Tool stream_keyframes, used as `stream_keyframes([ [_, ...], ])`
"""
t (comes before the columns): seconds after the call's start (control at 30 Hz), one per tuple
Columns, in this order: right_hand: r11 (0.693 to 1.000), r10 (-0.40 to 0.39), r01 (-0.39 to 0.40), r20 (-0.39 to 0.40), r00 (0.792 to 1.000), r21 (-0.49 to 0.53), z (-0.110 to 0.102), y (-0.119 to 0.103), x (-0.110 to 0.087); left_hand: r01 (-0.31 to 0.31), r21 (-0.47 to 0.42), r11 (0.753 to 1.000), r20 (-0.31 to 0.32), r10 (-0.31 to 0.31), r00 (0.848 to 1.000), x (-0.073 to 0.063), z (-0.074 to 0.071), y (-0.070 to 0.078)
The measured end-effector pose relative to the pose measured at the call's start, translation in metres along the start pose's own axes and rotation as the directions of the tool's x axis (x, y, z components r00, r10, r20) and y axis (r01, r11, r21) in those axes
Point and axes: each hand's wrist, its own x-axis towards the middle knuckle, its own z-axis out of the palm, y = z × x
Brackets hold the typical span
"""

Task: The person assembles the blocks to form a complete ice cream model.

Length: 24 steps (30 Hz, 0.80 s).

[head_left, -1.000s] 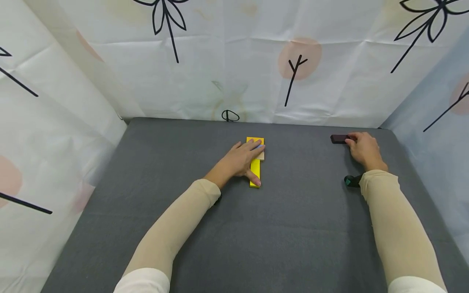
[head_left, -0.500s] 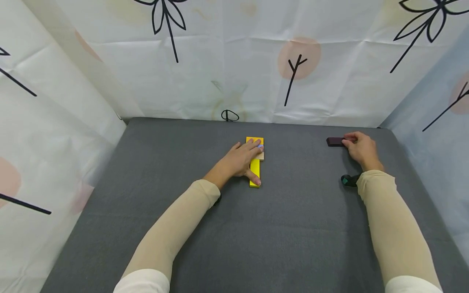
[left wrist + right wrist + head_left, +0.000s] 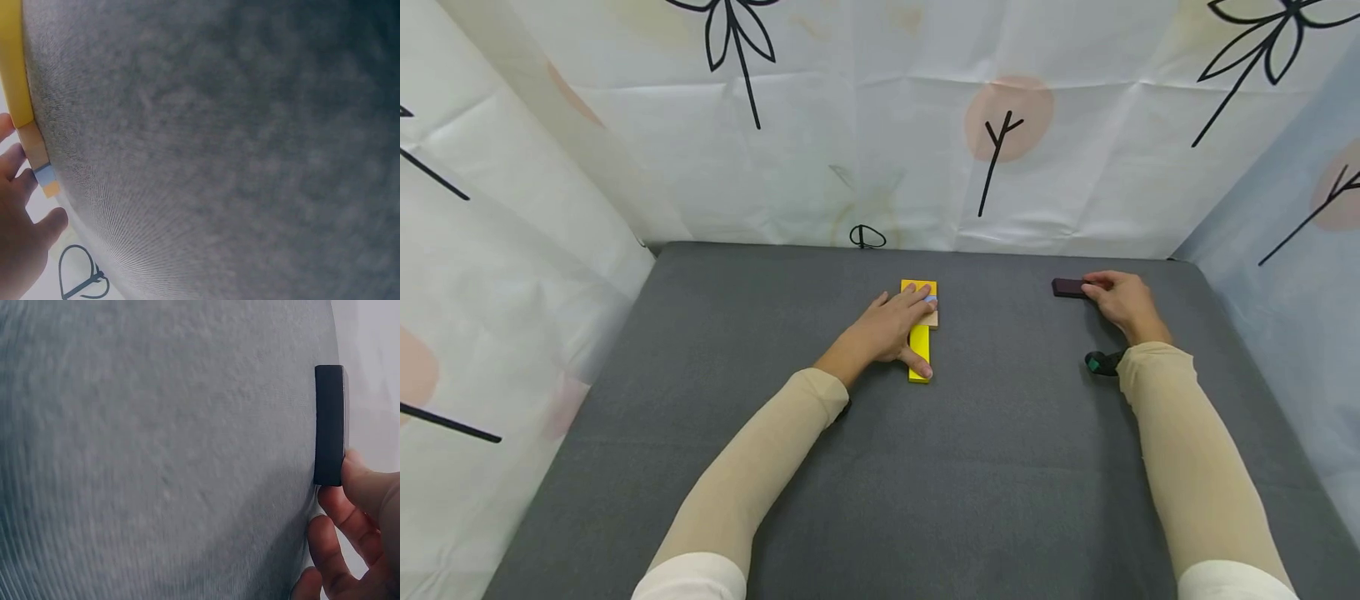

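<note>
My left hand (image 3: 883, 329) lies with fingers spread over a T-like row of flat blocks mid-table. A long yellow block (image 3: 919, 346) runs toward me beneath the thumb. Beyond it lie a tan block (image 3: 932, 319), a blue strip (image 3: 932, 297) and a yellow block (image 3: 908, 285), partly hidden by the fingers. In the left wrist view these pieces sit edge to edge. Off to the right, my right hand (image 3: 1126, 307) pinches the right end of a dark rectangular block (image 3: 1067, 288) between thumb and fingers. The right wrist view shows the dark block's (image 3: 330, 425) long side, low against the cloth.
A grey cloth (image 3: 985, 492) covers the table. White printed fabric (image 3: 925, 167) stands behind its far edge and along both sides. A black wrist device (image 3: 1103, 362) with a green patch shows at the right cuff.
My right hand has moved left with the dark block, bringing it somewhat nearer the yellow and tan pieces. The left hand stays in place over its blocks.
</note>
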Motion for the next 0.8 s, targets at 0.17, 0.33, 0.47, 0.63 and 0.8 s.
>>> stream_keyframes([
  [0.17,1.000,-0.023,0.023,0.012,1.000,0.009,0.004,-0.007,0.001,-0.002,0.002,1.000,-0.012,0.002,1.000,-0.001,0.000,-0.001],
  [0.33,0.999,-0.050,0.050,0.015,0.999,0.004,0.011,-0.015,0.000,0.002,0.002,1.000,-0.007,-0.002,1.000,-0.002,-0.001,-0.001],
  [0.47,0.995,-0.096,0.096,0.015,0.995,-0.005,0.014,-0.024,0.000,0.012,-0.002,1.000,-0.004,-0.012,1.000,-0.003,-0.002,0.000],
  [0.63,0.994,-0.112,0.112,0.046,0.993,0.005,0.018,-0.031,-0.002,0.011,-0.001,1.000,-0.010,-0.011,1.000,-0.004,-0.003,0.000],
  [0.8,0.992,-0.125,0.126,0.063,0.990,-0.008,0.024,-0.037,-0.006,0.012,0.002,1.000,-0.006,-0.012,1.000,-0.005,-0.003,0.002],
])
